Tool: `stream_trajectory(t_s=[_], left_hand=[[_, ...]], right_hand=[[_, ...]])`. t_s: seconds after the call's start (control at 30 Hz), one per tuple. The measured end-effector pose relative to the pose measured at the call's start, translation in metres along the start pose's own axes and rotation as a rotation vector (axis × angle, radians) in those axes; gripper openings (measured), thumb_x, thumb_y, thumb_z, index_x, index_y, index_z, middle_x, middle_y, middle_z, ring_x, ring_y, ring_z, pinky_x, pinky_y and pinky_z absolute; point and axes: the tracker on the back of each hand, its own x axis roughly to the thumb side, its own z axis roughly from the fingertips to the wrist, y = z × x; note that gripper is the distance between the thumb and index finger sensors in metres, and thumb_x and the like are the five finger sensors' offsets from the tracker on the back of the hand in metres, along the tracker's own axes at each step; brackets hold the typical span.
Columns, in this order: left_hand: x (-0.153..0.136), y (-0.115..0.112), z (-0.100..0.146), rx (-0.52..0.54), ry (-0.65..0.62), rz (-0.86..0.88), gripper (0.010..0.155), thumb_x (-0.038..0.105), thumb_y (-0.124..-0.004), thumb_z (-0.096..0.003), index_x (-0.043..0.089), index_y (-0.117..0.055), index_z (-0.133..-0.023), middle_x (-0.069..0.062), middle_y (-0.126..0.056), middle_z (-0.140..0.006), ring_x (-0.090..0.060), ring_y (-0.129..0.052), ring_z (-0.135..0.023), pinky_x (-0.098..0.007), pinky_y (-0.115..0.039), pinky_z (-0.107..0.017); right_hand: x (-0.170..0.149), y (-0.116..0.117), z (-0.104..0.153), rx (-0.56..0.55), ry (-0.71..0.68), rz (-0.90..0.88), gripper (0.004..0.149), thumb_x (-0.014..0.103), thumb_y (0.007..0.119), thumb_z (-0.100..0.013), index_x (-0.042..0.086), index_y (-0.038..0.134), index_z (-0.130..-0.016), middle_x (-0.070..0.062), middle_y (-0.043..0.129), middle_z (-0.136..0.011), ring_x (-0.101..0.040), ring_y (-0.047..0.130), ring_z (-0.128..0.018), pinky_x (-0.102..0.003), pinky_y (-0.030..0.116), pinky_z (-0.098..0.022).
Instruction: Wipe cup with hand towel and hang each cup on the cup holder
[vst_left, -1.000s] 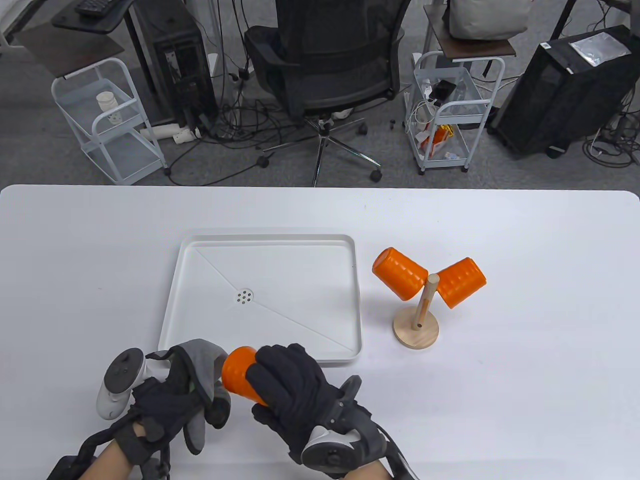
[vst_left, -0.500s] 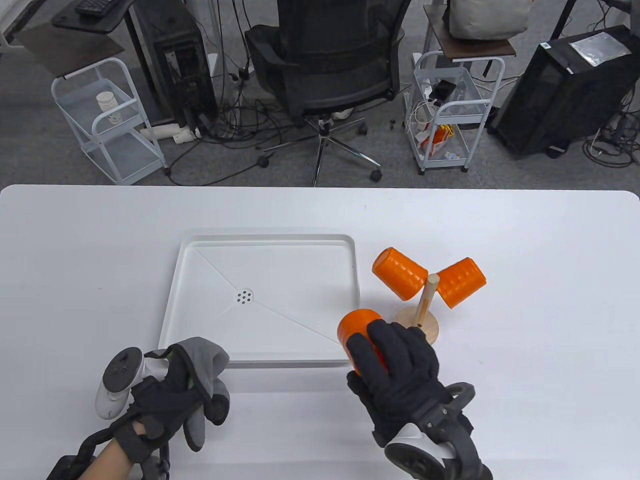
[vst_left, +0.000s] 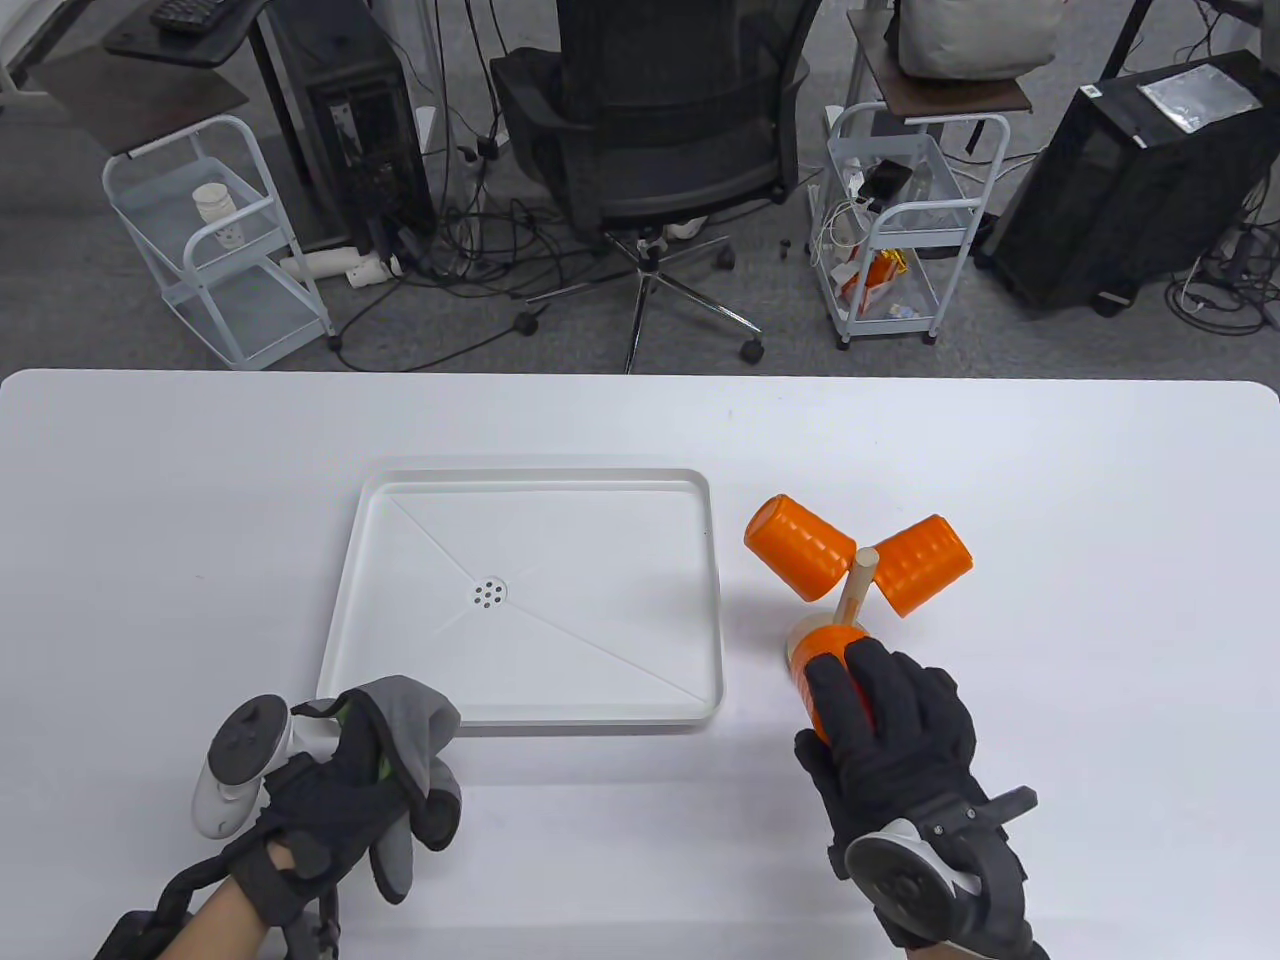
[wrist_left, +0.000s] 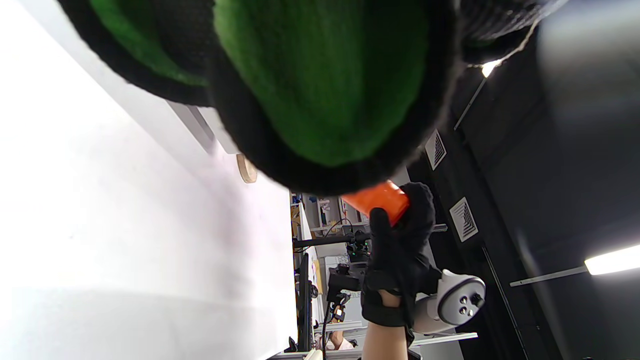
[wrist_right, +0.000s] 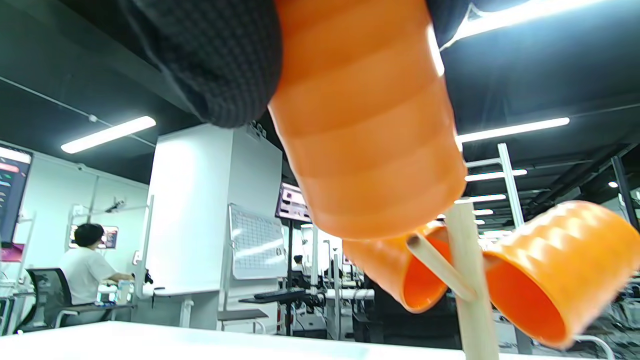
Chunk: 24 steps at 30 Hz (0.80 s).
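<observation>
Presently, the third orange cup is gripped in the right hand, fingers curled over its ribbed side. It is held above the tabletop, directly over the round wooden base of the cup holder. In the right wrist view the cup sits just in front of the holder's upright post, its end close to the post; whether it touches cannot be told.

Two further orange cups are already hung on the holder's angled pegs: one slanting to the left, the other to the right. In the right wrist view their open mouths face downward and toward the post.

The left hand rests near the front edge of the tabletop, fingers clenched around a grey hand towel that bunches above the knuckles and hangs down past the fingers. A white tracker is strapped at the back of that hand; another sits on the right.

A white rectangular tray with a central drain lies flat on the tabletop between the two hands, just left of the holder.

Beyond the tabletop stand a black office chair and two white wire trolleys.
</observation>
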Motion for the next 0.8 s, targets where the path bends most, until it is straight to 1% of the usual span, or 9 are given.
stream_trajectory(t_s=[0.17,0.37,0.57,0.8], left_hand=[[-0.001,0.000,0.000,0.001,0.002,-0.003,0.082,0.064,-0.068,-0.0522,0.049,-0.002,-0.098,-0.003,-0.013,-0.116,-0.014,-0.092,-0.070,-0.049,-0.078,-0.065],[0.000,0.000,0.000,-0.001,0.000,-0.002,0.082,0.064,-0.068,-0.0523,0.049,-0.002,-0.098,-0.003,-0.013,-0.116,-0.015,-0.092,-0.070,-0.049,-0.077,-0.065],[0.000,0.000,-0.001,-0.002,-0.004,0.000,0.083,0.064,-0.068,-0.0523,0.049,-0.001,-0.098,-0.003,-0.012,-0.116,-0.015,-0.092,-0.071,-0.049,-0.077,-0.066],[-0.001,0.000,-0.001,-0.006,-0.007,0.002,0.083,0.065,-0.068,-0.0523,0.049,-0.001,-0.098,-0.003,-0.012,-0.116,-0.015,-0.091,-0.071,-0.050,-0.076,-0.066]], right_hand=[[-0.009,0.023,-0.007,0.059,0.019,0.037,0.077,0.035,0.085,-0.045,0.019,0.040,-0.106,-0.017,0.042,-0.111,-0.051,0.052,-0.089,-0.068,0.042,-0.069],[-0.015,0.043,-0.013,0.129,0.042,0.088,0.078,0.034,0.085,-0.045,0.020,0.039,-0.105,-0.016,0.040,-0.111,-0.050,0.051,-0.090,-0.068,0.040,-0.070],[-0.018,0.055,-0.015,0.169,0.051,0.151,0.078,0.034,0.085,-0.045,0.021,0.038,-0.105,-0.016,0.038,-0.112,-0.050,0.049,-0.090,-0.068,0.039,-0.071],[-0.019,0.064,-0.019,0.192,0.063,0.195,0.078,0.033,0.086,-0.044,0.021,0.037,-0.105,-0.016,0.037,-0.111,-0.049,0.049,-0.091,-0.067,0.039,-0.071]])
